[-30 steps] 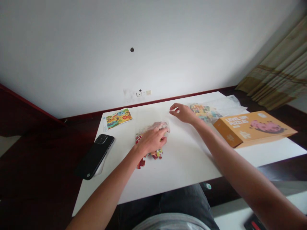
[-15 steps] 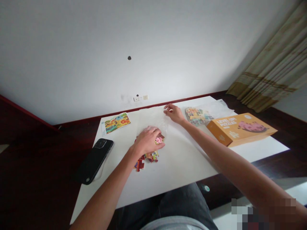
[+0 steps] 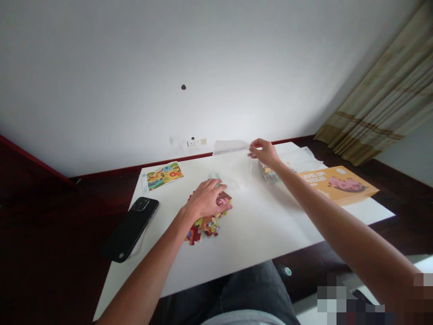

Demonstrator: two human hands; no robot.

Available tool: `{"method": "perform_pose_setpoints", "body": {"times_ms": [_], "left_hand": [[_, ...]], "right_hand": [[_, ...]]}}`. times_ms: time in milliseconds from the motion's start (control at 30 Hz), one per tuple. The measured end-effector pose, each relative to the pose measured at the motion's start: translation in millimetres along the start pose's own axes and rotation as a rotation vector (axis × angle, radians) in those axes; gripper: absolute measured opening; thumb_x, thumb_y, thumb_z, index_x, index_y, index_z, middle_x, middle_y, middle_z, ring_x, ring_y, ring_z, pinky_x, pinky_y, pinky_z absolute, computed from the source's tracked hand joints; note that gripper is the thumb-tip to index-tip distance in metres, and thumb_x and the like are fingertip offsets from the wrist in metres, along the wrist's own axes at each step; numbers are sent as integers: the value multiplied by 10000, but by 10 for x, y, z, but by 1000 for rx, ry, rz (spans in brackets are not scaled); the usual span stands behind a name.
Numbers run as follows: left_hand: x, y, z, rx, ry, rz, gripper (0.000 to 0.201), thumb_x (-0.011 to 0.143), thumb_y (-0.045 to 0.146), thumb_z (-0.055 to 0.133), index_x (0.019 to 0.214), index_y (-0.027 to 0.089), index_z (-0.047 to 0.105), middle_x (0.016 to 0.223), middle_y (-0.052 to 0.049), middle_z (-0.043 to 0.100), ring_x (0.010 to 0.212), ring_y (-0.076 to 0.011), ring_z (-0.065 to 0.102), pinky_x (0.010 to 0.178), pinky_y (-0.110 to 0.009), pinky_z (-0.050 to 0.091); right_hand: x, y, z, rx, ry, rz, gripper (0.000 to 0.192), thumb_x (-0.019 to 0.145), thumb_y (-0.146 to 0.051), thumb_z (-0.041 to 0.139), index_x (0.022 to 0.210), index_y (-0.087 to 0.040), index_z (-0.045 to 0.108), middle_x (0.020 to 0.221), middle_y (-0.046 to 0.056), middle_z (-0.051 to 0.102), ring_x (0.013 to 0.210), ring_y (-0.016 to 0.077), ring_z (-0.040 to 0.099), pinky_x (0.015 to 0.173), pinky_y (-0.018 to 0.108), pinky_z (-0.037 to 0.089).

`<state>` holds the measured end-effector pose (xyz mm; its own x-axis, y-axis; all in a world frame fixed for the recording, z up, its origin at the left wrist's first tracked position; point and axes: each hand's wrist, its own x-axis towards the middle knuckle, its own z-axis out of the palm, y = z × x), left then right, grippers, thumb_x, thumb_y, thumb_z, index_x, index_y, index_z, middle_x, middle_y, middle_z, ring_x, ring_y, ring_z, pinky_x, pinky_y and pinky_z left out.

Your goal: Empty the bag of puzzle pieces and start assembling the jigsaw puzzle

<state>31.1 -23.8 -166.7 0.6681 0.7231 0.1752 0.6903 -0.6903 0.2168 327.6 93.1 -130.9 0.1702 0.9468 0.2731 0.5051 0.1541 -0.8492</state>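
My left hand (image 3: 206, 201) rests palm down on a heap of colourful puzzle pieces (image 3: 207, 223) in the middle of the white table (image 3: 257, 225), fingers spread over them. My right hand (image 3: 265, 152) is raised at the table's far side, pinching the corner of a clear plastic bag (image 3: 233, 155) that hangs lifted off the surface. The bag looks empty; the pieces lie loose under and in front of my left hand.
A black phone (image 3: 130, 228) lies at the table's left edge. A colourful picture card (image 3: 162, 174) sits at the far left corner. An orange puzzle box (image 3: 336, 185) and another bag of pieces (image 3: 270, 174) lie to the right. My lap is below the near edge.
My right hand has pulled the clear bag away from the pieces, up and to the far right. The left hand stayed pressed on the heap, now uncovered.
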Motion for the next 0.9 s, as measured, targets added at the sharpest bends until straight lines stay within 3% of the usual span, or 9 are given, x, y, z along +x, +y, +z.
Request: {"method": "perform_pose_setpoints", "body": {"times_ms": [100, 233, 300, 400, 533, 700, 767, 900], "left_hand": [[-4, -52, 36, 5, -31, -50, 724, 952, 719, 519, 1406, 165, 625, 1573, -180, 519, 1458, -333, 474, 1217, -482, 372], [-17, -87, 40, -3, -52, -34, 679, 969, 713, 497, 1356, 182, 666, 1531, -159, 573, 1432, -309, 511, 1210, -455, 389], [-17, -87, 24, -3, -38, -26, 685, 963, 712, 513, 1363, 177, 662, 1509, -161, 591, 1422, -308, 518, 1211, -452, 387], [-5, -68, -8, -23, -17, -20, 725, 949, 738, 517, 1395, 181, 643, 1531, -150, 573, 1436, -312, 500, 1212, -456, 382], [25, -37, -26, -61, -22, 23, 716, 971, 719, 501, 1458, 202, 597, 1591, -104, 531, 1486, -288, 456, 1245, -429, 333], [47, -50, 28, -66, -113, -57, 815, 969, 770, 430, 1560, 213, 494, 1675, -92, 406, 1565, -345, 334, 1258, -504, 299], [46, -67, 44, -73, -142, -68, 826, 966, 785, 410, 1558, 216, 502, 1661, -81, 431, 1573, -348, 315, 1257, -512, 302], [15, -94, 30, -91, -147, -59, 773, 964, 786, 416, 1520, 268, 556, 1630, -42, 484, 1564, -338, 338, 1259, -494, 306]], "right_hand": [[92, 57, -163, -74, 45, -5, 159, 824, -291, 712, 914, -179, 644, 859, 40, 716, 665, 170, 741, 648, 279, 609], [318, 155, -459, -176, 193, 29, 187, 792, -292, 766, 888, -166, 667, 878, 59, 719, 728, 199, 737, 695, 317, 627], [396, 180, -561, -145, 199, 55, 224, 765, -291, 816, 861, -165, 657, 861, 55, 704, 756, 209, 732, 708, 331, 635], [382, 160, -570, -31, 91, 101, 269, 733, -257, 870, 804, -168, 626, 780, 16, 648, 700, 177, 705, 721, 347, 649], [185, 71, -407, 199, -54, 142, 308, 736, -257, 886, 762, -172, 591, 718, -33, 560, 619, 106, 635, 782, 357, 664], [40, 14, -242, 330, -282, 102, 367, 699, -373, 909, 799, -179, 615, 749, -19, 595, 666, 122, 652, 828, 384, 656], [108, 34, -248, 229, -234, 73, 337, 713, -362, 888, 813, -177, 625, 771, 1, 628, 678, 139, 665, 812, 387, 646], [436, 122, -491, -221, 117, -7, 144, 803, -233, 765, 906, -170, 687, 884, 56, 720, 686, 155, 665, 782, 343, 600]]}}
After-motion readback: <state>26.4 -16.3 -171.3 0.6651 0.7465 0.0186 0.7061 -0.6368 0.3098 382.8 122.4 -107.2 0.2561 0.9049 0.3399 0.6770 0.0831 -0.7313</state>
